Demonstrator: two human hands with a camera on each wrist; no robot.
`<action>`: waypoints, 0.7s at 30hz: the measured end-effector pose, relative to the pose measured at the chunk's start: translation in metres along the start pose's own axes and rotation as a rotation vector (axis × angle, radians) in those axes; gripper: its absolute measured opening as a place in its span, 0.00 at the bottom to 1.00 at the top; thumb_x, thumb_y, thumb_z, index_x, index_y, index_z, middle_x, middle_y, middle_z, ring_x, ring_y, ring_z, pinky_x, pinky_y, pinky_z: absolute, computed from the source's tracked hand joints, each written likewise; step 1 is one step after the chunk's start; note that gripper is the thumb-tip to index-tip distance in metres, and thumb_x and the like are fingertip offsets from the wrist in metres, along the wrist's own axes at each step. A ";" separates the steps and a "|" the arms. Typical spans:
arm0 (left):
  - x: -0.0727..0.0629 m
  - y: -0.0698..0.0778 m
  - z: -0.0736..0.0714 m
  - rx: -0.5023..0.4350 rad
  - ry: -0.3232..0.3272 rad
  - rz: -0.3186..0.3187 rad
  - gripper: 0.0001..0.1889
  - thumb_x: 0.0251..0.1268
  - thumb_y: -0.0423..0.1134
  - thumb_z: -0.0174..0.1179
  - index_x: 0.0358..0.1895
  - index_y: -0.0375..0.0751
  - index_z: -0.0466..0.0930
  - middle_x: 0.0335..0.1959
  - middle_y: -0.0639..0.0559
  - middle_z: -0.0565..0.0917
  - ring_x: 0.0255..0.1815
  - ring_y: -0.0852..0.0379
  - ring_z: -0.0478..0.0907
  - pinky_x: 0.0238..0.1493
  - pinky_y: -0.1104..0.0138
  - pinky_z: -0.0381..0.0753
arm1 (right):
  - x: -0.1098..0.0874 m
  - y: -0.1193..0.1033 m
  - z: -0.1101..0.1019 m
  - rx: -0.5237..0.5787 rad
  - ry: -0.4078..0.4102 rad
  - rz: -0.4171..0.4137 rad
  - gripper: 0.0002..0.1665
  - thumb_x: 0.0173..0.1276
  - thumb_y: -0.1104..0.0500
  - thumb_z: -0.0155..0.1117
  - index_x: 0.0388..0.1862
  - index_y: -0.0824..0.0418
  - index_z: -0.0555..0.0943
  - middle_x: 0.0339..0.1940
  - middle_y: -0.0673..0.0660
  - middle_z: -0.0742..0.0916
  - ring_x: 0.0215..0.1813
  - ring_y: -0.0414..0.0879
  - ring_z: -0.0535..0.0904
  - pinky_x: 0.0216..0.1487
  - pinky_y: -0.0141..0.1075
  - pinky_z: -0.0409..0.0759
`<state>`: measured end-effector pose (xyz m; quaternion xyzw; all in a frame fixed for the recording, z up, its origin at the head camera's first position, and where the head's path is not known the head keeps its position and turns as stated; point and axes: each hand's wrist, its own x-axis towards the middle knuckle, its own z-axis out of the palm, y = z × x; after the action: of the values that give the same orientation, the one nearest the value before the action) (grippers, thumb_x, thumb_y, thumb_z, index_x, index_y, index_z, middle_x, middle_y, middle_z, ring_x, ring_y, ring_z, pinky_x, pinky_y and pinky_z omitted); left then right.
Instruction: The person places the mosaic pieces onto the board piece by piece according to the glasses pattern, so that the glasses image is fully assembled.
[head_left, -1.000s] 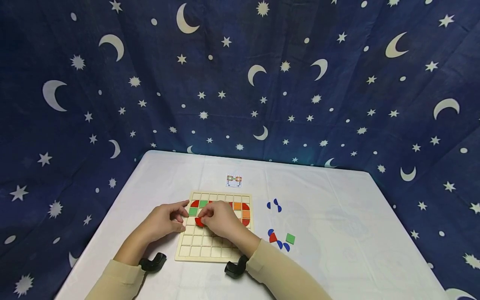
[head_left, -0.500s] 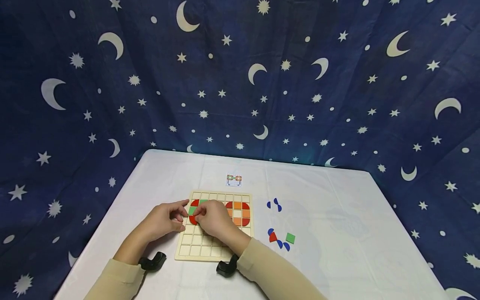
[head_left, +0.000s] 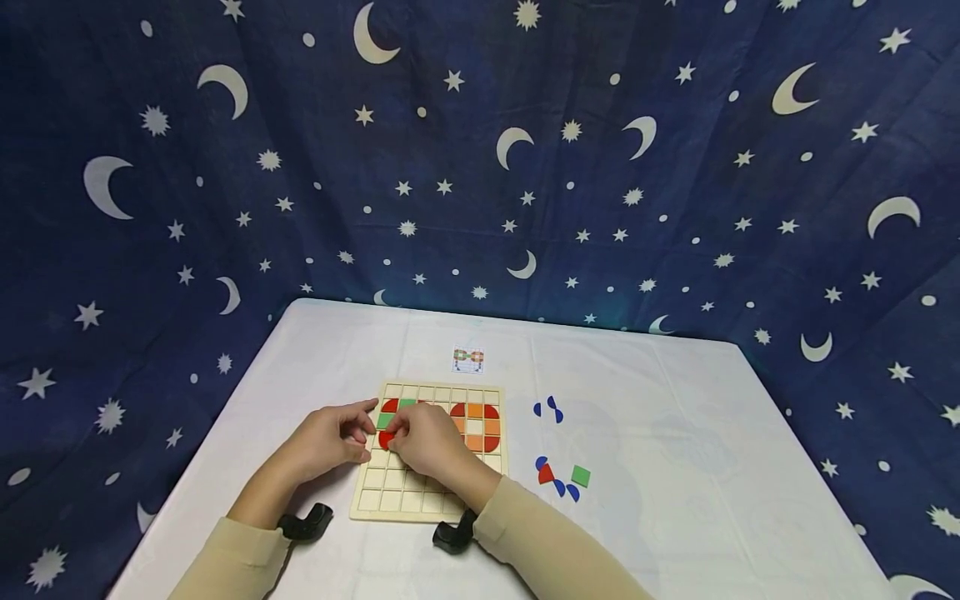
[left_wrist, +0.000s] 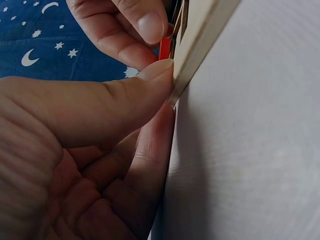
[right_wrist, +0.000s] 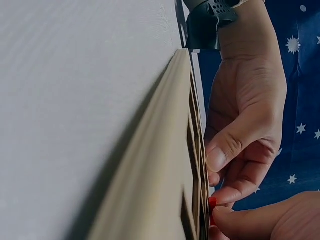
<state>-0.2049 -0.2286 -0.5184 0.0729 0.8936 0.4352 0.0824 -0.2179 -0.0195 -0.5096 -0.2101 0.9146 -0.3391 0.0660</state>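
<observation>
My left hand (head_left: 321, 439) rests at the left edge of the wooden grid board (head_left: 370, 501). Its thumb and index finger are spread along that edge, and its thumb (left_wrist: 115, 102) touches the board's side in the left wrist view. Over the board's left part, my right hand (head_left: 426, 439) pinches a red rounded piece (head_left: 385, 439) at a cell below a green square (head_left: 385, 421). The red piece (left_wrist: 164, 48) shows edge-on between the two hands in the left wrist view. Part of the pattern lies hidden under my right hand.
Right of the board lie several blue half-round pieces (head_left: 573, 492), a red piece (head_left: 546, 474) and a green square (head_left: 581, 477). A pattern card (head_left: 468, 360) lies behind the board. Orange squares (head_left: 476, 411) and red corner pieces fill cells at the board's right.
My right hand has moved left with the red piece, bringing it to a cell near the board's left edge, then shifted only slightly. My left hand has stayed in place.
</observation>
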 end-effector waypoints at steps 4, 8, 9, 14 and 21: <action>0.000 0.001 -0.001 0.001 0.000 -0.006 0.17 0.50 0.28 0.81 0.43 0.47 0.89 0.42 0.55 0.86 0.37 0.58 0.78 0.39 0.71 0.75 | 0.001 0.000 0.003 -0.042 0.020 -0.008 0.03 0.65 0.59 0.77 0.34 0.51 0.90 0.23 0.40 0.82 0.31 0.34 0.74 0.35 0.28 0.72; 0.000 0.002 -0.001 -0.002 -0.003 -0.003 0.17 0.50 0.28 0.81 0.43 0.47 0.89 0.45 0.53 0.87 0.37 0.59 0.78 0.39 0.71 0.75 | 0.000 -0.002 0.002 -0.049 0.029 -0.009 0.04 0.64 0.57 0.80 0.33 0.51 0.90 0.22 0.40 0.81 0.30 0.34 0.74 0.34 0.28 0.71; 0.000 0.002 -0.001 -0.003 -0.001 -0.005 0.17 0.49 0.28 0.81 0.42 0.47 0.89 0.45 0.53 0.88 0.37 0.60 0.78 0.39 0.71 0.75 | 0.000 -0.002 0.002 -0.054 0.027 -0.008 0.04 0.64 0.56 0.80 0.34 0.51 0.90 0.22 0.40 0.80 0.29 0.34 0.73 0.33 0.28 0.71; 0.001 0.003 -0.002 0.002 -0.002 0.003 0.15 0.50 0.28 0.81 0.39 0.48 0.89 0.46 0.54 0.89 0.37 0.60 0.79 0.40 0.71 0.74 | -0.001 -0.005 0.002 -0.090 0.026 -0.005 0.07 0.64 0.53 0.81 0.38 0.50 0.91 0.22 0.40 0.80 0.26 0.33 0.72 0.29 0.28 0.69; 0.000 0.003 -0.001 0.002 -0.008 -0.005 0.17 0.50 0.28 0.81 0.42 0.48 0.89 0.37 0.55 0.86 0.37 0.60 0.79 0.39 0.71 0.75 | -0.002 -0.004 0.003 -0.072 0.032 -0.002 0.06 0.65 0.55 0.80 0.39 0.50 0.90 0.22 0.39 0.80 0.26 0.33 0.72 0.29 0.28 0.68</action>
<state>-0.2047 -0.2279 -0.5150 0.0723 0.8939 0.4338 0.0869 -0.2143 -0.0235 -0.5092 -0.2077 0.9270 -0.3092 0.0437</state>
